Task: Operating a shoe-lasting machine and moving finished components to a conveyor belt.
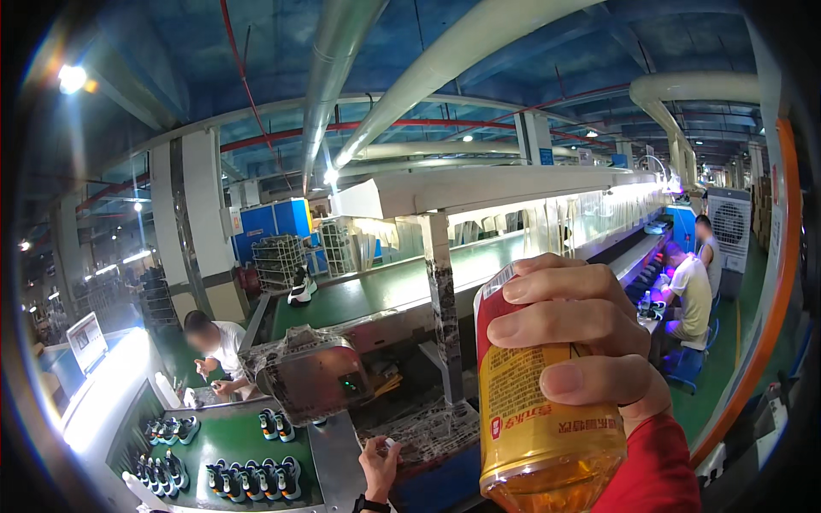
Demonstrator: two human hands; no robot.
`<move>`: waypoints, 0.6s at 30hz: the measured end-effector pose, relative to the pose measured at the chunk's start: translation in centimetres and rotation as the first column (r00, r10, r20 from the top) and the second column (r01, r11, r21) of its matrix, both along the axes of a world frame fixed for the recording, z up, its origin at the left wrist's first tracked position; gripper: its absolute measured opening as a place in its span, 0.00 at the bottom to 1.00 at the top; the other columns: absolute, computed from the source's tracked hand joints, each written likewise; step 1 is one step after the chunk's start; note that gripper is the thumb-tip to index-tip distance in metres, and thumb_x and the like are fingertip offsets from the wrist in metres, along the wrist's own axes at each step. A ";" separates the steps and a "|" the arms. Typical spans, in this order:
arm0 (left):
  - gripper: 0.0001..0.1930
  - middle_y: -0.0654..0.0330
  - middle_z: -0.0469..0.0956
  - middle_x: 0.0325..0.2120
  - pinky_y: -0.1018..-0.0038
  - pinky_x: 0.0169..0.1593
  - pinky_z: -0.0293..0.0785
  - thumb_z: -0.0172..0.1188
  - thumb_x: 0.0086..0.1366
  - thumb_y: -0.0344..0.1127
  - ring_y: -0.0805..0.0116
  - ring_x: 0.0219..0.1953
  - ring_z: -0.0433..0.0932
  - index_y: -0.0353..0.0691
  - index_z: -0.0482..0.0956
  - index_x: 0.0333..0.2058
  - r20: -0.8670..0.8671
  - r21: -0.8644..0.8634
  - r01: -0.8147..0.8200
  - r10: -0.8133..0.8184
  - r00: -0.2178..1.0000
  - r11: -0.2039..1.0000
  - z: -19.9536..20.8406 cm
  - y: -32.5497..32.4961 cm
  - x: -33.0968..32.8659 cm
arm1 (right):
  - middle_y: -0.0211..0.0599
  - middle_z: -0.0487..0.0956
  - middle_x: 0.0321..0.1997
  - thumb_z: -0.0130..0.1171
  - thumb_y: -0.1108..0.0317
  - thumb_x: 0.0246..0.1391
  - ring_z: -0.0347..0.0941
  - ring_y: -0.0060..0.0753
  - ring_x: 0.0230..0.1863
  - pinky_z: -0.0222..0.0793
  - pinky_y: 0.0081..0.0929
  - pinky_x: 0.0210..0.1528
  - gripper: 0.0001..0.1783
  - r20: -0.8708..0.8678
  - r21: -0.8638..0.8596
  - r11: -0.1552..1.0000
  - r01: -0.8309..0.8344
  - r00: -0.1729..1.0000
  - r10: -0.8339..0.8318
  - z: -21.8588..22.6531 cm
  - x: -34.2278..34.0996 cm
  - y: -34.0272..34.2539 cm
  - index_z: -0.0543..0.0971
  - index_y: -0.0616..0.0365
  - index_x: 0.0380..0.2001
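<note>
Green conveyor belt (385, 292) crosses the background. Right hand (590, 338) is wrapped around a tilted red-and-yellow bottle (547, 427), amber liquid (556, 494) visible at its lower end, close before the camera, right of centre. Left hand (376, 468), lower, pinches a small white item (391, 443). Shoes (254, 479) stand in rows on the green counter (222, 438), left.
</note>
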State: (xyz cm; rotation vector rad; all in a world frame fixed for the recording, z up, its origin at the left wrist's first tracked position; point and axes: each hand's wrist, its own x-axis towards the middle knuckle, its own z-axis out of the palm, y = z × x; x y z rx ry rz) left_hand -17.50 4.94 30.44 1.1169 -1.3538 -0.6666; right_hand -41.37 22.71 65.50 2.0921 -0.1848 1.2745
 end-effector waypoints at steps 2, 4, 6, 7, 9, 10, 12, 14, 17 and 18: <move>0.14 0.54 0.79 0.23 0.76 0.26 0.75 0.66 0.56 0.29 0.71 0.20 0.80 0.26 0.75 0.37 -0.006 0.011 0.002 -0.002 1.000 1.000 -0.1 0.0 0.2 | 0.37 0.78 0.46 0.68 0.70 0.45 0.75 0.44 0.47 0.72 0.50 0.54 0.25 -0.010 -0.004 1.000 -0.016 1.000 0.016 0.1 0.0 -0.2 0.67 0.42 0.43; 0.14 0.54 0.79 0.23 0.76 0.26 0.75 0.66 0.56 0.28 0.71 0.21 0.80 0.26 0.75 0.37 -0.003 -0.009 0.014 -0.014 1.000 1.000 -0.2 -0.2 0.3 | 0.37 0.78 0.47 0.68 0.70 0.45 0.75 0.44 0.47 0.72 0.50 0.54 0.24 -0.013 -0.010 1.000 -0.019 1.000 0.018 0.2 0.1 -0.3 0.67 0.42 0.43; 0.14 0.54 0.79 0.23 0.76 0.26 0.75 0.66 0.56 0.28 0.71 0.21 0.80 0.26 0.75 0.37 0.001 -0.017 0.008 -0.008 1.000 1.000 -0.1 -0.3 0.2 | 0.37 0.78 0.47 0.67 0.70 0.46 0.75 0.44 0.48 0.72 0.50 0.54 0.24 -0.015 -0.019 1.000 -0.018 1.000 0.018 0.2 0.1 -0.3 0.67 0.42 0.43; 0.14 0.54 0.79 0.23 0.76 0.26 0.75 0.66 0.56 0.28 0.70 0.21 0.80 0.26 0.75 0.37 0.005 -0.022 0.000 0.000 1.000 1.000 -0.1 -0.3 0.2 | 0.37 0.78 0.46 0.67 0.69 0.46 0.75 0.44 0.48 0.72 0.50 0.54 0.23 -0.009 -0.017 1.000 -0.021 1.000 0.021 0.2 0.1 -0.3 0.67 0.42 0.43; 0.14 0.54 0.79 0.23 0.76 0.26 0.75 0.66 0.56 0.28 0.70 0.21 0.80 0.26 0.75 0.37 0.012 -0.020 -0.002 0.003 1.000 1.000 -0.3 -0.4 0.2 | 0.37 0.78 0.46 0.67 0.69 0.47 0.75 0.43 0.48 0.72 0.50 0.54 0.23 -0.004 -0.016 1.000 -0.023 1.000 0.022 0.2 0.1 -0.3 0.67 0.42 0.43; 0.14 0.54 0.79 0.23 0.76 0.26 0.75 0.66 0.56 0.28 0.70 0.21 0.80 0.26 0.75 0.37 0.017 -0.016 -0.007 0.007 1.000 1.000 -0.3 -0.5 0.2 | 0.37 0.78 0.46 0.67 0.69 0.47 0.75 0.43 0.48 0.72 0.50 0.54 0.22 -0.006 -0.016 1.000 -0.022 1.000 0.021 0.2 0.1 -0.3 0.67 0.42 0.43; 0.14 0.53 0.79 0.23 0.75 0.26 0.75 0.66 0.56 0.28 0.70 0.20 0.80 0.26 0.75 0.37 0.002 -0.011 -0.003 0.003 1.000 1.000 -0.3 -0.5 0.2 | 0.37 0.78 0.46 0.67 0.69 0.47 0.75 0.43 0.48 0.72 0.49 0.54 0.22 -0.009 -0.018 1.000 -0.020 1.000 0.019 0.2 0.0 -0.3 0.68 0.42 0.43; 0.14 0.53 0.79 0.23 0.75 0.26 0.75 0.66 0.56 0.28 0.70 0.20 0.80 0.26 0.75 0.37 -0.015 -0.003 -0.005 0.005 1.000 1.000 -0.6 -0.5 0.3 | 0.36 0.78 0.46 0.67 0.69 0.47 0.75 0.43 0.48 0.72 0.49 0.54 0.22 0.001 -0.015 1.000 -0.024 1.000 0.024 0.2 0.2 -0.5 0.68 0.42 0.43; 0.13 0.53 0.79 0.23 0.76 0.26 0.75 0.66 0.56 0.28 0.70 0.20 0.80 0.26 0.75 0.37 -0.001 -0.017 -0.004 0.004 1.000 1.000 -0.7 -0.7 0.2 | 0.36 0.78 0.45 0.67 0.69 0.47 0.75 0.43 0.47 0.72 0.49 0.54 0.22 0.003 -0.021 1.000 -0.014 1.000 0.014 0.3 0.2 -0.3 0.68 0.42 0.43; 0.13 0.53 0.79 0.23 0.76 0.26 0.75 0.66 0.56 0.28 0.70 0.20 0.80 0.26 0.75 0.37 -0.007 -0.024 -0.001 0.001 1.000 1.000 -0.7 -0.7 0.2 | 0.36 0.78 0.45 0.67 0.69 0.47 0.75 0.43 0.47 0.72 0.49 0.54 0.22 0.004 -0.023 1.000 -0.010 1.000 0.010 0.3 0.2 -0.1 0.68 0.42 0.43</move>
